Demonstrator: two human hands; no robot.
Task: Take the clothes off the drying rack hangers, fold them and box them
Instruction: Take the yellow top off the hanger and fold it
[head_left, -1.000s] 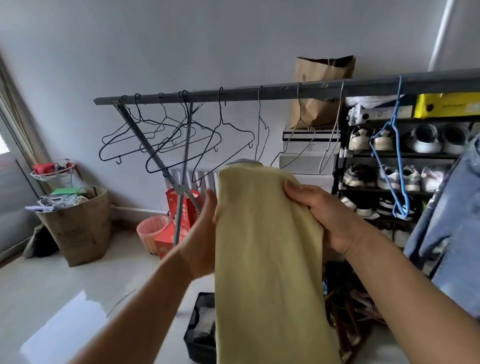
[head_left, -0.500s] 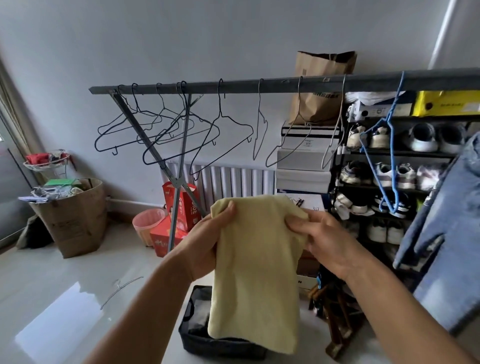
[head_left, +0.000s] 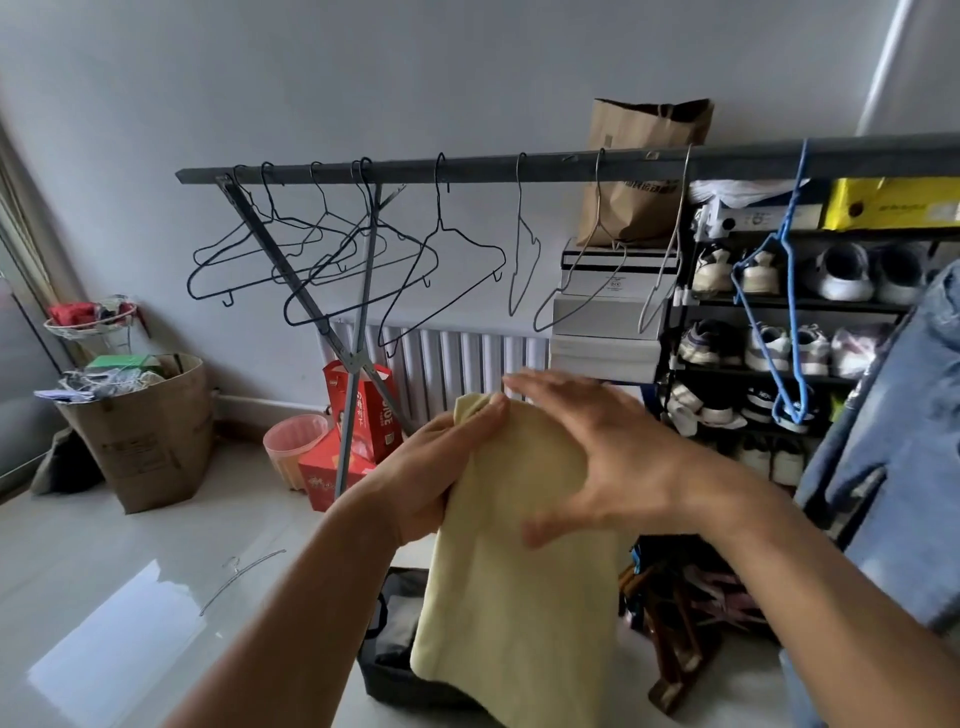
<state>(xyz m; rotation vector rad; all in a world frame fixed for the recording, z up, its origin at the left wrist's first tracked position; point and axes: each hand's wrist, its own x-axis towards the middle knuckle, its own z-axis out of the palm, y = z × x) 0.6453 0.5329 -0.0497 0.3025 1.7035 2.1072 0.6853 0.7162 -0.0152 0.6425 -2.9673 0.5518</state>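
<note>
A folded pale yellow garment (head_left: 514, 587) hangs in front of me, over a dark fabric box (head_left: 395, 649) on the floor. My left hand (head_left: 441, 467) pinches its top left corner. My right hand (head_left: 597, 457) lies flat with straight fingers across the garment's upper part. The grey drying rack bar (head_left: 467, 169) runs across the view with several empty wire hangers (head_left: 363, 260). A blue denim garment (head_left: 904, 447) hangs at the right edge.
A shoe rack (head_left: 779, 332) full of shoes stands right, with stacked boxes (head_left: 608, 322) and a paper bag (head_left: 644, 166). A cardboard bin (head_left: 140, 431), pink basket (head_left: 293, 447) and red boxes (head_left: 353, 452) sit left. A loose hanger (head_left: 239, 577) lies on the floor.
The yellow garment has come down from face height and is shorter, folded over. My right hand let go of its top edge and now lies flat on it.
</note>
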